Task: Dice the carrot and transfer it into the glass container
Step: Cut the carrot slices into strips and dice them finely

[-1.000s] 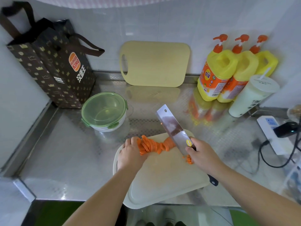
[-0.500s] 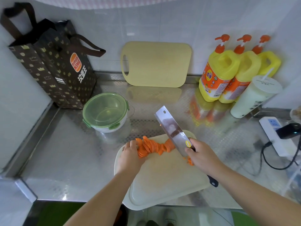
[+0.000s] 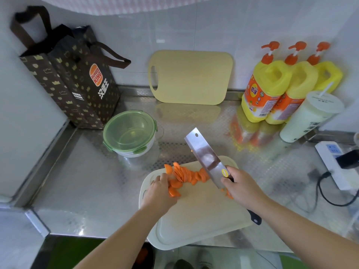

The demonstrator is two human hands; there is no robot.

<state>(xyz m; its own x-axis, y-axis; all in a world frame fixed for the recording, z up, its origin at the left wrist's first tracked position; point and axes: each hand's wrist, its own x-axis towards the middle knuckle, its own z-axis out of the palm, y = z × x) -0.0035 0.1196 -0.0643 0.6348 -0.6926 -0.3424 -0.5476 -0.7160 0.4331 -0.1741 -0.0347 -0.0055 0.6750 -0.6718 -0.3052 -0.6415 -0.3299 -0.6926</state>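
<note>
Steel worktop [image 3: 87,181], head view looking down. White cutting board [image 3: 194,220] at the near edge, overhanging slightly.

Carrot slices [image 3: 186,175]: a fanned, overlapping row of half-rounds on the far left part of the board, a few lying loose at its left end. Small stray carrot bits [image 3: 229,194] on the board just beside the right hand.

Left hand [image 3: 160,193]: fingers curled down over the left end of the row, grip holding the slices together against the board.

Right hand [image 3: 240,188]: grip closed round the handle of a cleaver [image 3: 204,154], up close to the blade; black handle end sticks out behind the wrist. Blade slants away and to the left, its edge at the right end of the row. Contact with the board cannot be told.

Glass container [image 3: 129,133]: on the worktop beyond the board's left corner, apart from it, green clip lid on.

Behind: patterned paper bag [image 3: 71,74] far left, yellow board [image 3: 191,76] leaning on the wall, three yellow pump bottles [image 3: 272,90], lidded cup [image 3: 310,117] with straw, power strip [image 3: 334,160] far right
</note>
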